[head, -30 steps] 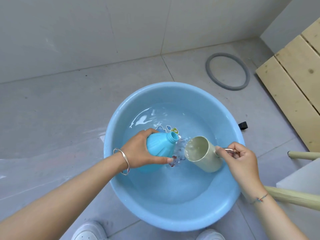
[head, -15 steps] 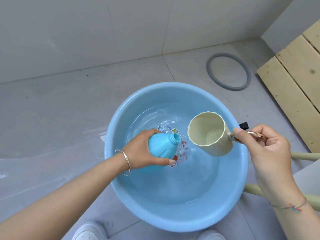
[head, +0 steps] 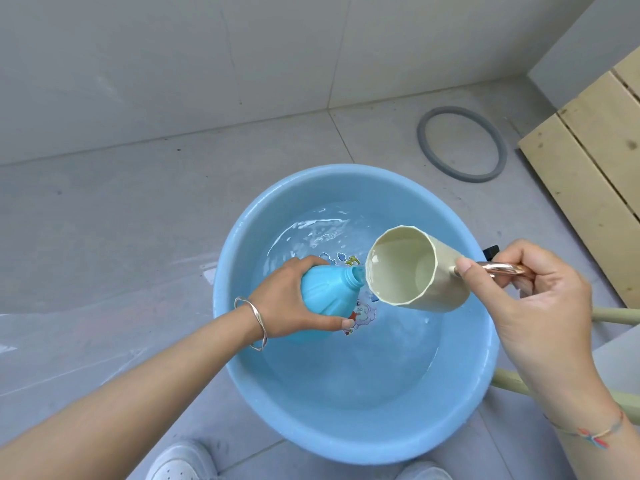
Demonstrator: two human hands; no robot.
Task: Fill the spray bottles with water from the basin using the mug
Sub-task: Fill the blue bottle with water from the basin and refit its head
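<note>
While the left hand (head: 287, 299) grasps the light-blue spray bottle (head: 322, 296) round its shoulder, holding it tilted inside the blue basin (head: 363, 448) with its uncapped neck pointing up and to the right, the right hand (head: 540, 299) is clenched on the copper-coloured handle (head: 502, 268) of the cream mug (head: 446, 285), thumb pressed against the mug's wall. The mug is tipped on its side above the basin, its mouth turned toward the bottle and its lower rim just beside the neck; a little water lies inside it. Whether water is running into the bottle cannot be told. Rippled water (head: 363, 368) covers the basin's bottom, where cartoon stickers (head: 363, 313) show. The basin stands on the grey tiled floor (head: 138, 220), well apart from a grey ring (head: 421, 140) and wooden slats (head: 588, 168).
</note>
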